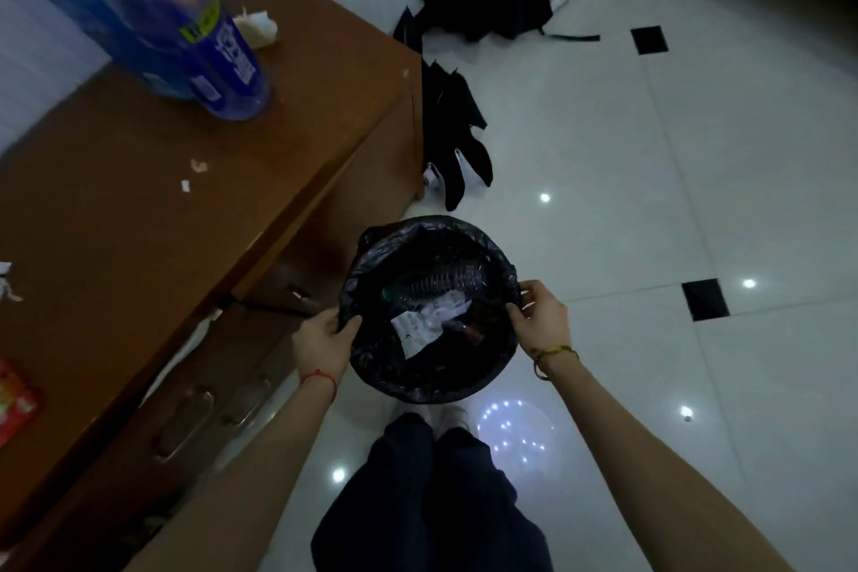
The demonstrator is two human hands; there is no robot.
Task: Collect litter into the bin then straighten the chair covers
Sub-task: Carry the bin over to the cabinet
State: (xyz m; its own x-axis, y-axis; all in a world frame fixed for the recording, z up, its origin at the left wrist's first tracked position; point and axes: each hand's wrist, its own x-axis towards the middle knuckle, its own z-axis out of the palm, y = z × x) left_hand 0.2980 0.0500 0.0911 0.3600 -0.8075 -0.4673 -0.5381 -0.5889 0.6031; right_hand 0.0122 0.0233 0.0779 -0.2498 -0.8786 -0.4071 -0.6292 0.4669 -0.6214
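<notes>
Both hands are on the bin, a round one lined with a black bag, standing on the white tiled floor right beside the wooden desk. The left hand pinches the bag's edge on the bin's desk side, fingers curled over the rim, and the right hand grips the edge on the opposite side, so neither one is loose. Inside the bin there's a crushed clear plastic bottle lying across the far half and some crumpled white paper nearer the middle (there's other stuff in there too, but it's too dark to tell what). Up on the tabletop, well apart from the bin, stands a tall blue water bottle with a wad of white tissue just behind it, and a few small paper scraps are scattered closer to the bin's side of the desk. More white scraps sit at the tabletop's far left edge, with something red below them. Beyond the bin, against the desk's end and the wall, black umbrellas lie heaped on the floor. Dark trouser legs show just on the near side of the bin.
</notes>
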